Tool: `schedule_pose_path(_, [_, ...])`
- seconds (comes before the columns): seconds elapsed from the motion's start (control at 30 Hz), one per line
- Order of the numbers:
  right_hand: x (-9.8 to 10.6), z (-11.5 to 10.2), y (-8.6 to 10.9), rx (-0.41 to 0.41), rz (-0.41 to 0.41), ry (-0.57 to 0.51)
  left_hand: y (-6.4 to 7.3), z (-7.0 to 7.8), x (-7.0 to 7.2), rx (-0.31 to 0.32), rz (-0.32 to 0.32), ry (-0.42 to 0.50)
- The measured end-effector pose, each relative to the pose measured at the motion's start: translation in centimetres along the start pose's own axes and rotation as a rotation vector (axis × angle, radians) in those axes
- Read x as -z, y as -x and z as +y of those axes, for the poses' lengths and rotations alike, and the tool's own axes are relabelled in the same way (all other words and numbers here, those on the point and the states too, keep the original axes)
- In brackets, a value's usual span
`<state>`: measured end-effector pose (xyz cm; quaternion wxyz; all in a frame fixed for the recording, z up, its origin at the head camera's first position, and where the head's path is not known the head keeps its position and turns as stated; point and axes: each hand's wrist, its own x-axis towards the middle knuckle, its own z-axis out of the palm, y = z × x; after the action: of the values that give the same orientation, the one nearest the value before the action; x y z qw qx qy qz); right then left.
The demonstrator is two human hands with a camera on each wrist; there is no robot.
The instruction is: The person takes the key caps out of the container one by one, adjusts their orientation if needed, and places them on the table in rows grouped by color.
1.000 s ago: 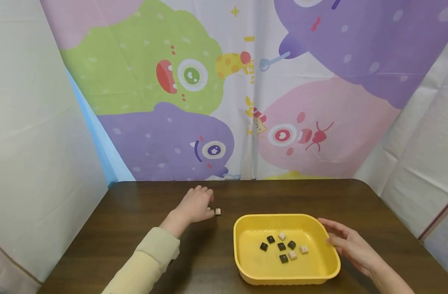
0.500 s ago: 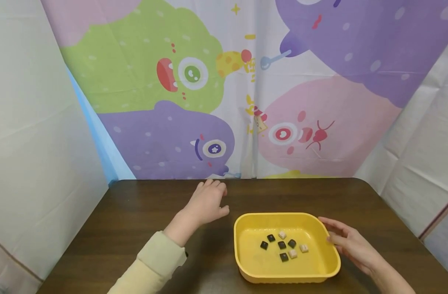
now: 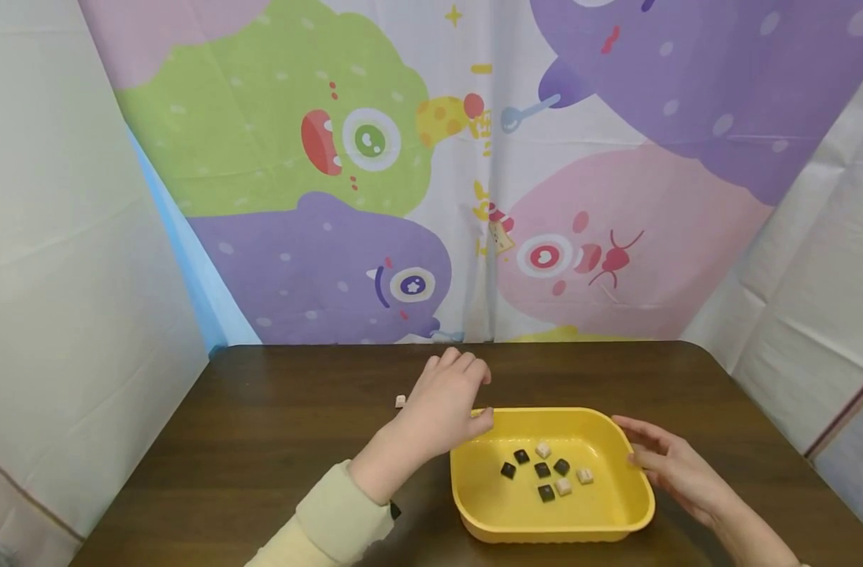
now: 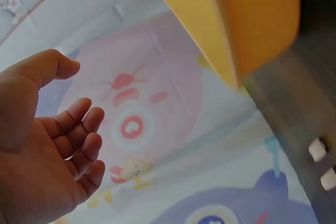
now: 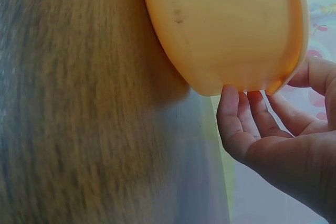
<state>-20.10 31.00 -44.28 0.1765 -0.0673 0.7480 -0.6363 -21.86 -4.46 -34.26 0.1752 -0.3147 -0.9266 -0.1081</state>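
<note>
A yellow plastic basin [image 3: 553, 531] stands on the table, with several small square black keycaps [image 3: 542, 470] and 3 cream ones [image 3: 584, 476] lying apart on its floor. My left hand [image 3: 442, 402] is raised beside the basin's far left corner, fingers loosely bent. In the left wrist view nothing lies between thumb and fingers of that left hand [image 4: 58, 135]. Two cream keycaps [image 4: 317, 149] lie on the table in that view; the head view shows one cream keycap [image 3: 401, 402] behind the hand. My right hand [image 3: 687, 476] grips the basin's right rim, thumb inside, fingers against the outer wall [image 5: 226, 30].
The brown wooden table [image 3: 247, 449] reaches back to a cartoon-printed curtain [image 3: 318, 268]. White cloth [image 3: 63, 236] hangs at the left and more white cloth [image 3: 814, 268] at the right.
My left hand has moved right across the table to the basin's left rim, uncovering a cream keycap behind it. The right hand and the basin have stayed in place.
</note>
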Motion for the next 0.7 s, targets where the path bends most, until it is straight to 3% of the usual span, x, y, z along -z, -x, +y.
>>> schedule_pose_path(0.3, [-0.1, -0.1, 0.0, -0.016, 0.026, 0.003, -0.8, 2.9, -1.9, -0.103, 0.007, 0.037])
schedule_pose_path(0.47, [-0.2, -0.1, 0.0, -0.022, 0.042, 0.018, -0.9, 4.1, -4.2, -0.161, -0.030, 0.033])
schedule_pose_path(0.7, [-0.2, 0.0, 0.0, -0.013, 0.039, 0.022, -1.1, 4.9, -7.1, -0.271, -0.133, 0.002])
